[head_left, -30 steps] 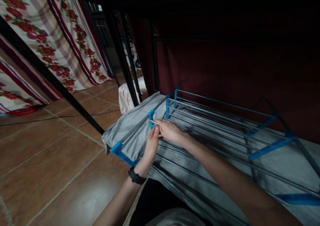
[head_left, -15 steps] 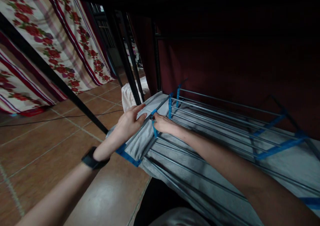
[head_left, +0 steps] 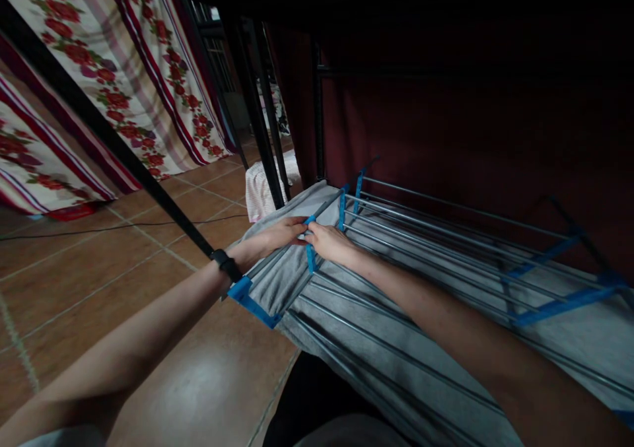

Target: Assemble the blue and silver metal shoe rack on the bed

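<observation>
A rack of thin metal tubes (head_left: 396, 344) joined by blue plastic pieces lies on a grey blanket (head_left: 277, 282). My left hand (head_left: 282, 234), with a dark band on its wrist, has its fingers closed at a blue plastic connector (head_left: 311, 220) on the rack's far-left end. From the other side my right hand (head_left: 329, 241) pinches the same connector, its fingertips meeting those of the left. Part of the joint is hidden by the fingers. Near my left wrist sits a blue corner piece (head_left: 252, 303).
Black metal posts (head_left: 260, 117) and a slanting black bar (head_left: 123, 143) stand at the left. A dark red panel (head_left: 421, 130) closes the back. A flowered curtain (head_left: 133, 84) hangs beyond the tiled floor (head_left: 148, 288), where a thin cable (head_left: 148, 224) runs. A dark surface hangs overhead.
My left hand has moved right and closed in on the connector; before, its fingers were stretched above the tube. My right hand stays at the connector. The view has shifted slightly.
</observation>
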`<state>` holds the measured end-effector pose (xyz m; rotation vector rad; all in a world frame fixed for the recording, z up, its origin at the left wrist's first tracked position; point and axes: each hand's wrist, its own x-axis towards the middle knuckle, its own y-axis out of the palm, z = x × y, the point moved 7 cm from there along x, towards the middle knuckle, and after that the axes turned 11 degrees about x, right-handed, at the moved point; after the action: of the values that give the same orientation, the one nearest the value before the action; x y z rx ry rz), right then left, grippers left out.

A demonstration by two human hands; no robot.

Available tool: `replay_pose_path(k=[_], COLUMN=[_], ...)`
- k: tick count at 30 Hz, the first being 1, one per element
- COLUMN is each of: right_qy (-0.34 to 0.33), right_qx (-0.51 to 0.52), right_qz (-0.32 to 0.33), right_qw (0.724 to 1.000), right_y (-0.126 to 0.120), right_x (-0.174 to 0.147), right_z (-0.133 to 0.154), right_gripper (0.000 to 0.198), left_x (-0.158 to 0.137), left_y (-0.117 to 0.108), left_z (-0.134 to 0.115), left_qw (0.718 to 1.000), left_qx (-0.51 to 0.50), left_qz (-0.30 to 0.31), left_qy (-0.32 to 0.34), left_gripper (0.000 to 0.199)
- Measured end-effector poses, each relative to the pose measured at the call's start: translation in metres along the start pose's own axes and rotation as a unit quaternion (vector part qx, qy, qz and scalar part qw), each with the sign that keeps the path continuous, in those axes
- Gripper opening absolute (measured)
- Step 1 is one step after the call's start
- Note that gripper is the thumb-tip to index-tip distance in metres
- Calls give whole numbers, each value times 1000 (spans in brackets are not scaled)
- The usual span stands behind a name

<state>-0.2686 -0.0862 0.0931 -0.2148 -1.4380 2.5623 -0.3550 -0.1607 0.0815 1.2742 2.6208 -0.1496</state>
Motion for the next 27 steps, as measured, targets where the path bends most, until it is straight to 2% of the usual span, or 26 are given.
replay_pose_path(k=[4, 11, 27], right_qy=[-18, 5, 30], right_qx=[20, 20, 78], right_qz=[-4, -14, -10], right_qw=[1000, 1000, 996], right_y=[-1, 2, 2], right_x=[3, 9, 9], right_z=[0, -10, -21], right_gripper=[29, 27, 23], left_x=[1, 2, 8], left_y=[9, 11, 5], left_z=[9, 5, 12], left_qw=[994, 994, 996], left_qx=[-84, -27, -29], left_qz=[42, 106, 85], left_qy=[-45, -14, -17], left_gripper=[35, 34, 37])
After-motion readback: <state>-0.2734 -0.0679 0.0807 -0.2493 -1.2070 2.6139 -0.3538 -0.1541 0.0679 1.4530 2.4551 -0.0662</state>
